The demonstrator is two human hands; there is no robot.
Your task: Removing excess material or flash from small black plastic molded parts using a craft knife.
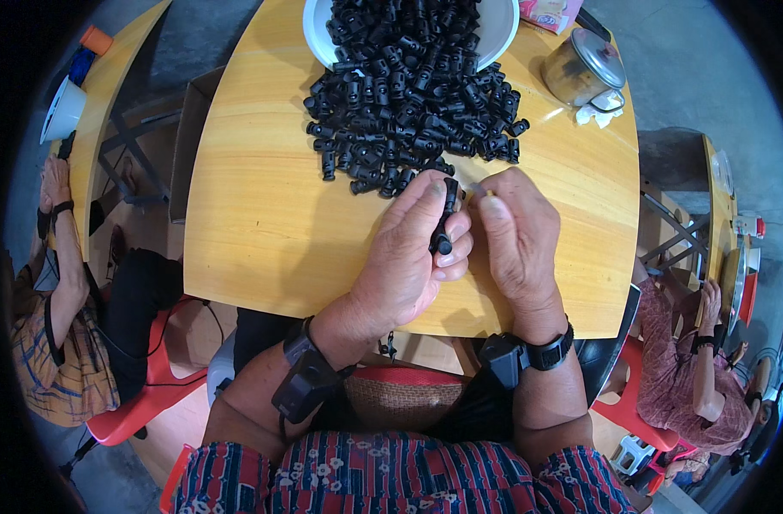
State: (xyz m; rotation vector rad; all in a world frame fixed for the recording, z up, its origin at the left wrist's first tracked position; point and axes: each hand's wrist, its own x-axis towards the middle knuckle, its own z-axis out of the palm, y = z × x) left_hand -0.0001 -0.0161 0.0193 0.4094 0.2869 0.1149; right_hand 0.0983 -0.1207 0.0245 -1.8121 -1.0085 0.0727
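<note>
well, on the pale yellow wood-grained counter [254, 214], my left hand [419, 227] is clamped round a black cylindrical plastic piece [449, 210], just on my side of a heap of similar black plastic pieces [408, 120], which spreads out from a round white bowl [501, 26]. my right hand [521, 231] is curled just beside the piece, thumb near forefinger; i cannot tell whether they meet or pinch anything. farther right stands a lidded silvery metal pot [568, 73], crumpled white tissue [590, 113] beside it.
</note>
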